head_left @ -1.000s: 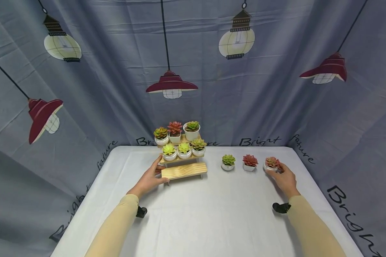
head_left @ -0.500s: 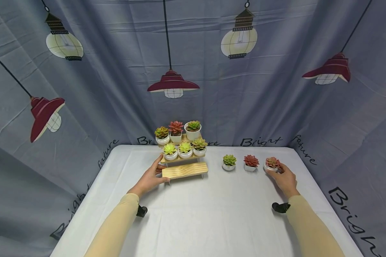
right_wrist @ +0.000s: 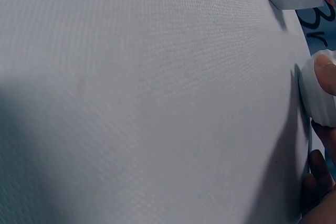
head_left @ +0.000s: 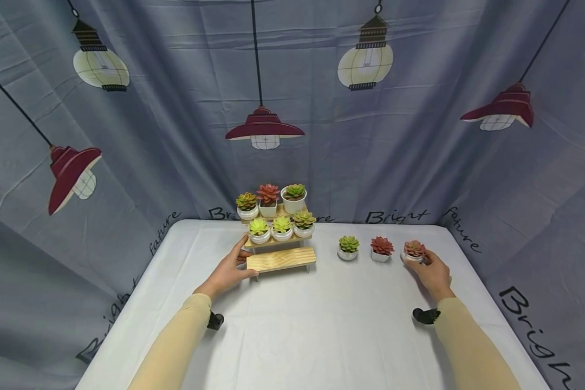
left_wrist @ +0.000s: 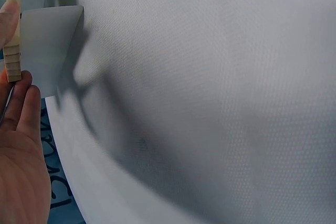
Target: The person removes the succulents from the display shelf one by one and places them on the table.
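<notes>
A stepped wooden stand (head_left: 280, 260) is at the back of the table, left of middle. My left hand (head_left: 226, 274) grips its left end; in the left wrist view the thumb (left_wrist: 7, 22) is on the lowest board and fingers are on its other side. Several potted succulents (head_left: 282, 227) fill the top and middle steps; the lowest step is bare. At right, my right hand (head_left: 433, 275) holds a reddish succulent in a round white pot (head_left: 413, 251). The right wrist view shows the thumb on that white pot (right_wrist: 315, 95), low against the cloth.
Left of the held pot stand a red succulent in a square white pot (head_left: 381, 249) and a green succulent in a round white pot (head_left: 348, 247). White cloth covers the table (head_left: 317, 325). A grey-blue curtain (head_left: 312, 162) printed with lamps hangs behind and at both sides.
The head view has drifted very slightly. Both hands, the stand and the pots keep their places.
</notes>
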### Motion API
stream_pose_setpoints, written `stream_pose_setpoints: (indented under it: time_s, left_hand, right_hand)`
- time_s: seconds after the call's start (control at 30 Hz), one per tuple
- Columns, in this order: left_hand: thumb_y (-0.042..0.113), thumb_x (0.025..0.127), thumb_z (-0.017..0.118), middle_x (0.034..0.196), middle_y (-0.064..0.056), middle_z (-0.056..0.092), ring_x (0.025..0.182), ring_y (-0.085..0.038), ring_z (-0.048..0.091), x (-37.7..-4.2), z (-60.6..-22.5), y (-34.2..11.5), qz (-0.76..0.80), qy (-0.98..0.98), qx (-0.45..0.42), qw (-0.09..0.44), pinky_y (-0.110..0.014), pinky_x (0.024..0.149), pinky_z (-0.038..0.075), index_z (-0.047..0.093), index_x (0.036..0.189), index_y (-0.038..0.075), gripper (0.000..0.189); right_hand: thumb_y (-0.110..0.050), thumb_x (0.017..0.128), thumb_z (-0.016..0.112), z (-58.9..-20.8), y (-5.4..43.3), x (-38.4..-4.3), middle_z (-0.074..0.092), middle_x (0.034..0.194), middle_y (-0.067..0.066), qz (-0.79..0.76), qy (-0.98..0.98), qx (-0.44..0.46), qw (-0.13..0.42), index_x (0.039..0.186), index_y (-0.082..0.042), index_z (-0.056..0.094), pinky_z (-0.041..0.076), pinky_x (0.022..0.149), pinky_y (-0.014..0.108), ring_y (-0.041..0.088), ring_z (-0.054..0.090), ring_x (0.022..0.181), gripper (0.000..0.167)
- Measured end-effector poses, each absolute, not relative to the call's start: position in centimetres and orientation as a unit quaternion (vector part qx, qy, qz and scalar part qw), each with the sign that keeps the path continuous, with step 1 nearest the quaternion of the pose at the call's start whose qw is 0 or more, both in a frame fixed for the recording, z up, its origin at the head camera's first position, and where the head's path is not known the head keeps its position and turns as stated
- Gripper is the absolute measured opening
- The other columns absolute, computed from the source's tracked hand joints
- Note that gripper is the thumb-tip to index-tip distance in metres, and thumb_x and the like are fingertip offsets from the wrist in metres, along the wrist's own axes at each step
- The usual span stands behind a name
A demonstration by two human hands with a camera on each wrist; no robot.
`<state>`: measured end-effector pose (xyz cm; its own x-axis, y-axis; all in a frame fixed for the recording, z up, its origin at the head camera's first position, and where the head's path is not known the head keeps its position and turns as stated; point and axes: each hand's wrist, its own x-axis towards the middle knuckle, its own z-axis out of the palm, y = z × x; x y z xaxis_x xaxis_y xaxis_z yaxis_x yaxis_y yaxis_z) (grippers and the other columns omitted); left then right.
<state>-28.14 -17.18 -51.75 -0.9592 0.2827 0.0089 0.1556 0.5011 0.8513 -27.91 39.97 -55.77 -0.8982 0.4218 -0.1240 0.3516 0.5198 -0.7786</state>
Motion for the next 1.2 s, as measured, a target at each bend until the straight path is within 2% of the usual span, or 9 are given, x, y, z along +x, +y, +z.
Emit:
stream_pose_setpoints:
  time_s: [0.73,0.97,1.2]
  left_hand:
    - [0.023,0.085,0.087,0.139,-0.013,0.055,0.132,-0.035,0.052,-28.1,-51.9,-17.2,0.477,0.867,0.13,0.062,-0.048,0.115,0.042,0.011,0.166,0.035,0.112]
    - [0.024,0.085,0.087,0.138,-0.012,0.055,0.133,-0.035,0.051,-28.2,-51.9,-17.3,0.476,0.868,0.127,0.064,-0.048,0.115,0.041,0.01,0.165,0.036,0.113]
    - [0.021,0.085,0.087,0.139,-0.014,0.054,0.133,-0.036,0.051,-28.2,-51.8,-17.2,0.477,0.868,0.123,0.066,-0.049,0.115,0.042,0.01,0.166,0.035,0.112]
  right_hand:
    - [-0.038,0.097,0.072,-55.3,40.3,-27.6,0.03,0.159,0.031,0.452,-0.867,-0.208,0.027,0.159,0.007,0.021,0.023,0.12,0.065,0.05,0.027,0.147,0.092]
    - [-0.014,0.097,0.067,-55.2,40.9,-27.3,0.025,0.159,0.036,0.452,-0.877,-0.164,0.002,0.159,0.009,0.012,0.026,0.119,0.064,0.052,0.024,0.147,0.086]
    - [-0.001,0.093,0.057,-54.1,41.9,-26.0,0.034,0.151,0.038,0.445,-0.883,-0.15,0.013,0.159,0.01,0.014,0.034,0.114,0.064,0.054,0.033,0.139,0.079]
